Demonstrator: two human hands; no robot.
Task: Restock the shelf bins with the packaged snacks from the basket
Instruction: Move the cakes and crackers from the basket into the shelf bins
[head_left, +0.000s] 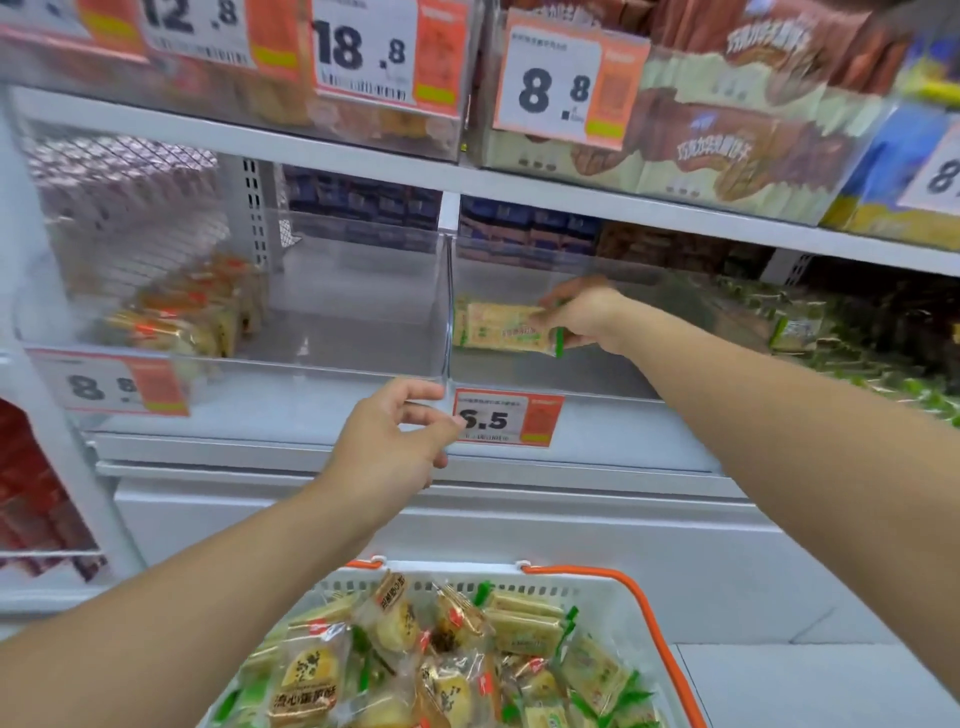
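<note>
Both hands show: right hand (587, 317) pinches blurred green packet (501, 327), left hand (395, 436) loosely curled, empty.

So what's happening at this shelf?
A person is restocking snacks. The right hand holds a green-edged packet inside the clear bin above the 6.5 tag. The left hand is at the bin's front edge, fingers loosely curled. The basket below is full of packets.

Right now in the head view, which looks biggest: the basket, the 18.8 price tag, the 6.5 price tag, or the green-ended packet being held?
1. basket
2. 18.8 price tag, nearer the camera
3 and 4. 6.5 price tag and green-ended packet look alike; I can't rank them.
</note>
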